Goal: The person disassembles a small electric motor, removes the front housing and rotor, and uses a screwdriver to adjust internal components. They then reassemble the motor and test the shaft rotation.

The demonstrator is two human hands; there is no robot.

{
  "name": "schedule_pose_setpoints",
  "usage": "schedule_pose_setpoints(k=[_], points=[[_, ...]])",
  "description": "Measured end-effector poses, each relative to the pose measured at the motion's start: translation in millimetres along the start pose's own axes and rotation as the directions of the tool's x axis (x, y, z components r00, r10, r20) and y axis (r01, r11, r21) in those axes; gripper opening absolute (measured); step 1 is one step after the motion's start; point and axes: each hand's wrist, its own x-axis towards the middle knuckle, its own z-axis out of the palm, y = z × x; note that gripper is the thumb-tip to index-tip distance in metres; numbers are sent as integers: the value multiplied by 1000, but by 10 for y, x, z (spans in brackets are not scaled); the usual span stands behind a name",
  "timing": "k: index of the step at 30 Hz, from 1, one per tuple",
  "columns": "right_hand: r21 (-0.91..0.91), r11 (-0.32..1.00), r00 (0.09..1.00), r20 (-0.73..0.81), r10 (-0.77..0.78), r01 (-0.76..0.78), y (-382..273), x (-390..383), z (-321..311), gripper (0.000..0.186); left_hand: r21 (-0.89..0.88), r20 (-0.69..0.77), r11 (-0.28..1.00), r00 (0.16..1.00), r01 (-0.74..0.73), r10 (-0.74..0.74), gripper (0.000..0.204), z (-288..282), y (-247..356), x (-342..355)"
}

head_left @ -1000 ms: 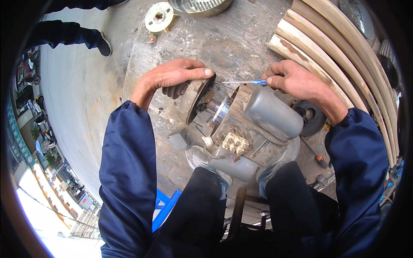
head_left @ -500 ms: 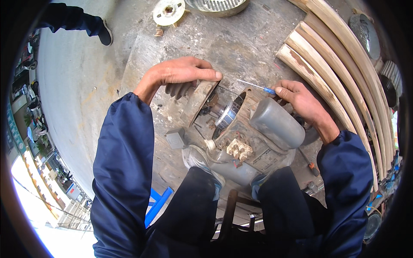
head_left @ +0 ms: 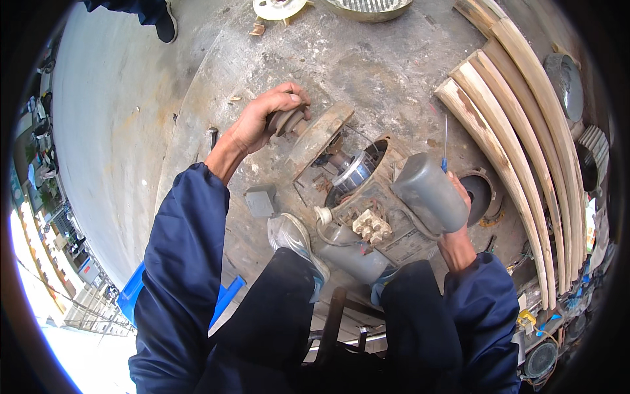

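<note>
My left hand is closed round the grooved pulley on the motor's end shield, which stands out from the housing. In that gap show the rotor and some wires. A grey cylindrical cover on the motor partly hides my right hand, which grips a blue-handled screwdriver with its thin shaft upright. A cream terminal block sits on the housing. A small grey box lies just left of the motor.
Curved-looking wooden boards lie along the right. A dark round part rests beside the motor. A white plastic disc and metal grille part lie at the top. Another person's leg stands top left. A blue plastic object shows lower left.
My right hand has moved down behind the grey cover, turning the screwdriver from level to upright. My left hand has shifted from the shield's rim onto the pulley, and the shield now sits more tilted.
</note>
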Motion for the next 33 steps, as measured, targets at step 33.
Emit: schedule_pose_setpoints(k=[33], points=[[-770, 274, 773, 622, 125, 576, -1042, 733, 1045, 31, -195, -257, 977, 956, 90, -140, 49, -21, -178, -362]])
